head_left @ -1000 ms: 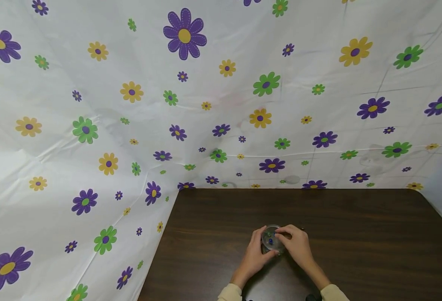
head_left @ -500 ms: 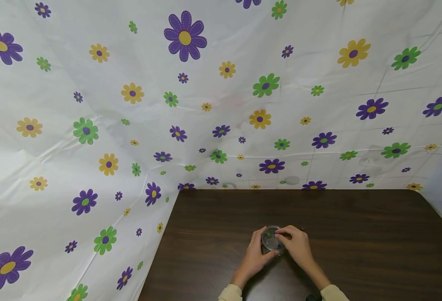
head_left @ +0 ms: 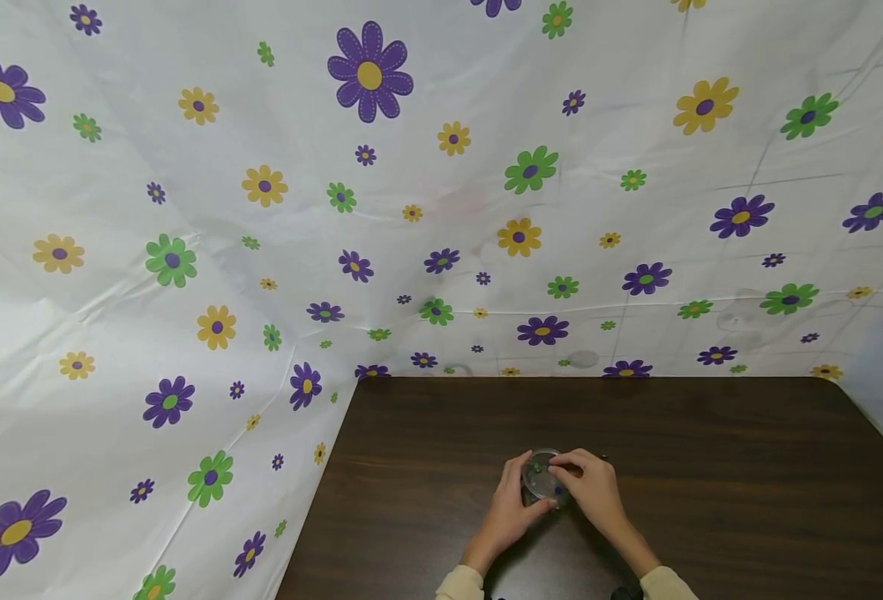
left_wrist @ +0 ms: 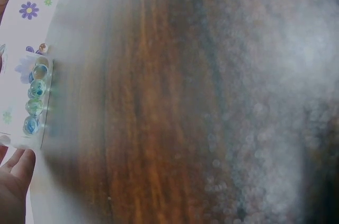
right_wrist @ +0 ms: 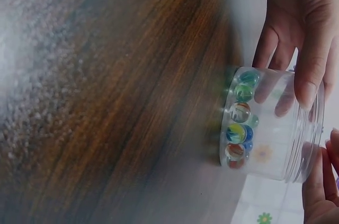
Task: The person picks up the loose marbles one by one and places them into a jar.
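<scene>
A clear round plastic jar (right_wrist: pixel 273 128) stands on the table with several glass marbles (right_wrist: pixel 241 112) at its bottom, in green, blue, yellow and reddish-brown swirls. My left hand (head_left: pixel 511 507) grips the jar from the left, thumb on the near side and fingers round the far side. My right hand (head_left: pixel 591 492) is at the right of the jar's mouth, thumb and index finger bent close together over the rim. I cannot tell whether a marble is between those fingertips. Looking down into the jar in the head view, a blue marble (head_left: pixel 558 491) shows near its right side.
A loose brownish marble (left_wrist: pixel 43 48) lies outside the jar, beyond it in the left wrist view. The dark wood table (head_left: pixel 681 417) extends to both sides. A white flowered sheet (head_left: pixel 441 208) hangs behind and to the left of it.
The blue marble has shifted inside the jar, from near the middle toward the right near side. Both hands keep nearly the same place on the jar.
</scene>
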`<action>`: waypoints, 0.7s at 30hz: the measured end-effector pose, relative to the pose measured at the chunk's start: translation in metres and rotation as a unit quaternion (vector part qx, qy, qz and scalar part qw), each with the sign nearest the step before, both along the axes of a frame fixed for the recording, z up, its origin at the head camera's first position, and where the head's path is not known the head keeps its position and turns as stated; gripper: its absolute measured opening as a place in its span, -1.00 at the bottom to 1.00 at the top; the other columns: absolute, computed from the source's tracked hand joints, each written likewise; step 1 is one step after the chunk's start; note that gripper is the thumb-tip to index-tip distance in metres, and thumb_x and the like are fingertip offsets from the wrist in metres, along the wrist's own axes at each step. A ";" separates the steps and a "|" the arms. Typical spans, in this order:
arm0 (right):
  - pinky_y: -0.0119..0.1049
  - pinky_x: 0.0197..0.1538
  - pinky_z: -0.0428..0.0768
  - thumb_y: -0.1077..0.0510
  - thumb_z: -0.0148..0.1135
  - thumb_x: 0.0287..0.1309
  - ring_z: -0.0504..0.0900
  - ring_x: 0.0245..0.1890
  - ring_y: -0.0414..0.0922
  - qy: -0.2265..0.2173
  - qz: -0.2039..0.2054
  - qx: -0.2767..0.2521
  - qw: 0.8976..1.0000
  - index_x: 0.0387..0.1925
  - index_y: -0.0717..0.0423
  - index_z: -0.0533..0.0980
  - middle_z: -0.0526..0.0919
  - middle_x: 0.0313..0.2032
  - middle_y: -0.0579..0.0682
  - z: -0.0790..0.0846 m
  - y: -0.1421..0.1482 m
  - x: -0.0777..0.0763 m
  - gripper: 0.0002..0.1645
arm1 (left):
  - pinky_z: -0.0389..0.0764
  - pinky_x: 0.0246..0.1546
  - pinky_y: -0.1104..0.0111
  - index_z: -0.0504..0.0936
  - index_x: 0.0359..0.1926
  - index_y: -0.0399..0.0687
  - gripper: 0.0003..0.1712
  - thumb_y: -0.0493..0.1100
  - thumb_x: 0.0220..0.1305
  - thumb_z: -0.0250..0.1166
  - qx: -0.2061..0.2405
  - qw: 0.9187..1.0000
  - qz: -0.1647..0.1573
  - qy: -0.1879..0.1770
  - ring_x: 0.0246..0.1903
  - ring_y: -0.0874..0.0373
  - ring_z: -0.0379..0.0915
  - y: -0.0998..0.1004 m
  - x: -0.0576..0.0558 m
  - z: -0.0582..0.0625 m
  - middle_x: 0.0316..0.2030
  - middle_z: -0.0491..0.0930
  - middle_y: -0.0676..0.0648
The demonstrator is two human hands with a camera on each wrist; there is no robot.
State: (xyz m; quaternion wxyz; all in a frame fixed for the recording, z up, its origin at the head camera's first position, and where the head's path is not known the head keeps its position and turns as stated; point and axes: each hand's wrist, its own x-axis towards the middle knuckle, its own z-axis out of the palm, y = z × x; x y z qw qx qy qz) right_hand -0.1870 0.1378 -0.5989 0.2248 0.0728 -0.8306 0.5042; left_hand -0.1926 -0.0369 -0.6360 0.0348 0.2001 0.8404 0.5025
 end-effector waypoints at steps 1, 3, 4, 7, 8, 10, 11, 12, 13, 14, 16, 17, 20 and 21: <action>-0.51 -0.30 0.60 0.44 0.56 -0.04 0.69 -0.38 -0.24 -0.001 0.000 0.001 1.000 -0.35 0.21 0.76 0.72 -0.38 -0.11 0.000 0.000 0.000 -0.82 | 0.53 0.20 0.25 0.18 0.57 -0.05 -0.08 0.00 0.35 0.45 0.000 1.000 0.000 0.000 0.30 -0.09 0.42 0.000 0.000 0.000 0.40 0.29 -0.12; -0.50 -0.30 0.61 0.44 0.56 -0.03 0.69 -0.38 -0.24 -0.006 0.001 0.001 1.000 -0.34 0.22 0.76 0.72 -0.38 -0.10 0.000 0.000 0.001 -0.82 | 0.52 0.21 0.24 0.18 0.57 -0.05 -0.08 0.00 0.35 0.45 0.001 1.000 -0.002 -0.001 0.31 -0.10 0.42 0.000 0.000 0.001 0.40 0.29 -0.12; -0.49 -0.30 0.61 0.44 0.56 -0.02 0.68 -0.38 -0.25 -0.007 0.000 0.001 1.000 -0.34 0.22 0.76 0.72 -0.38 -0.11 0.000 0.000 0.001 -0.82 | 0.52 0.22 0.24 0.18 0.57 -0.06 -0.08 0.00 0.36 0.45 0.002 1.000 -0.002 -0.001 0.31 -0.10 0.41 0.000 0.000 0.001 0.40 0.28 -0.11; -0.49 -0.28 0.61 0.44 0.55 -0.02 0.68 -0.35 -0.26 0.001 0.000 0.001 1.000 -0.33 0.22 0.76 0.72 -0.35 -0.12 0.000 0.000 0.001 -0.82 | 0.51 0.23 0.24 0.17 0.57 -0.09 -0.07 0.01 0.36 0.44 0.003 1.000 -0.005 -0.001 0.32 -0.09 0.40 0.000 0.001 0.001 0.41 0.28 -0.11; -0.49 -0.28 0.61 0.44 0.55 -0.02 0.68 -0.34 -0.26 0.008 -0.001 0.002 1.000 -0.32 0.22 0.76 0.73 -0.34 -0.11 0.000 0.000 0.001 -0.81 | 0.50 0.23 0.24 0.17 0.57 -0.10 -0.07 0.00 0.36 0.44 0.004 1.000 -0.006 0.000 0.32 -0.09 0.40 0.000 0.001 0.001 0.41 0.28 -0.12; -0.50 -0.27 0.61 0.44 0.56 -0.02 0.68 -0.31 -0.25 0.026 -0.003 0.005 1.000 -0.32 0.20 0.76 0.75 -0.32 -0.09 0.000 0.000 0.001 -0.80 | 0.50 0.25 0.24 0.17 0.57 -0.12 -0.07 0.00 0.36 0.44 0.005 1.000 -0.007 0.003 0.32 -0.10 0.40 0.000 0.000 0.001 0.40 0.28 -0.12; -0.50 -0.27 0.61 0.44 0.56 -0.03 0.69 -0.30 -0.25 0.037 -0.006 0.007 0.999 -0.32 0.19 0.75 0.75 -0.30 -0.08 0.000 0.001 0.001 -0.79 | 0.50 0.25 0.24 0.17 0.57 -0.13 -0.08 -0.01 0.36 0.44 0.006 1.000 -0.007 0.006 0.32 -0.11 0.40 0.000 0.000 0.001 0.40 0.29 -0.13; -0.51 -0.26 0.60 0.44 0.57 -0.04 0.69 -0.30 -0.25 0.047 -0.008 0.008 0.999 -0.32 0.20 0.75 0.76 -0.29 -0.07 0.000 0.002 0.001 -0.78 | 0.49 0.25 0.24 0.17 0.56 -0.13 -0.08 -0.01 0.36 0.45 0.006 1.000 -0.007 0.008 0.32 -0.11 0.41 0.000 0.000 0.001 0.39 0.29 -0.13; -0.54 -0.25 0.59 0.44 0.57 -0.05 0.69 -0.29 -0.25 0.055 -0.011 0.008 0.998 -0.31 0.20 0.75 0.76 -0.29 -0.06 0.000 0.003 0.001 -0.77 | 0.49 0.25 0.24 0.18 0.56 -0.12 -0.08 -0.01 0.36 0.45 0.005 1.000 -0.006 0.011 0.31 -0.11 0.41 0.000 0.000 0.001 0.39 0.29 -0.13; -0.56 -0.24 0.58 0.45 0.58 -0.06 0.69 -0.29 -0.25 0.062 -0.016 0.007 0.998 -0.31 0.20 0.75 0.77 -0.28 -0.06 0.000 0.004 0.000 -0.76 | 0.50 0.25 0.24 0.18 0.56 -0.11 -0.08 -0.01 0.35 0.45 0.004 1.000 -0.005 0.013 0.31 -0.10 0.41 0.000 0.000 0.001 0.39 0.30 -0.13; -0.61 -0.21 0.55 0.46 0.58 -0.08 0.69 -0.28 -0.26 0.073 -0.023 0.006 0.997 -0.30 0.22 0.75 0.77 -0.28 -0.04 -0.001 0.008 0.000 -0.75 | 0.50 0.24 0.24 0.19 0.56 -0.09 -0.08 0.00 0.34 0.46 0.001 1.000 -0.002 0.015 0.30 -0.09 0.42 0.000 0.000 0.001 0.38 0.31 -0.12; -0.64 -0.19 0.53 0.47 0.58 -0.09 0.69 -0.29 -0.27 0.076 -0.027 0.004 0.997 -0.30 0.23 0.75 0.77 -0.28 -0.03 -0.002 0.010 0.000 -0.74 | 0.50 0.24 0.25 0.19 0.56 -0.07 -0.08 0.00 0.34 0.46 0.000 1.000 -0.001 0.015 0.30 -0.08 0.42 0.000 0.000 0.001 0.38 0.31 -0.11; -0.71 -0.13 0.47 0.48 0.60 -0.12 0.68 -0.26 -0.32 0.083 -0.041 0.007 0.996 -0.31 0.23 0.75 0.78 -0.28 -0.01 -0.004 0.017 -0.002 -0.72 | 0.51 0.23 0.25 0.20 0.56 -0.03 -0.08 0.02 0.33 0.47 -0.001 1.000 0.003 0.013 0.29 -0.06 0.42 0.000 0.000 0.000 0.38 0.32 -0.09; -0.71 -0.12 0.45 0.48 0.60 -0.13 0.67 -0.25 -0.33 0.086 -0.045 0.011 0.995 -0.31 0.23 0.75 0.78 -0.27 0.00 -0.005 0.020 -0.002 -0.71 | 0.51 0.23 0.25 0.20 0.56 -0.02 -0.07 0.02 0.33 0.47 -0.001 1.000 0.004 0.013 0.29 -0.06 0.43 0.000 0.000 0.000 0.38 0.32 -0.09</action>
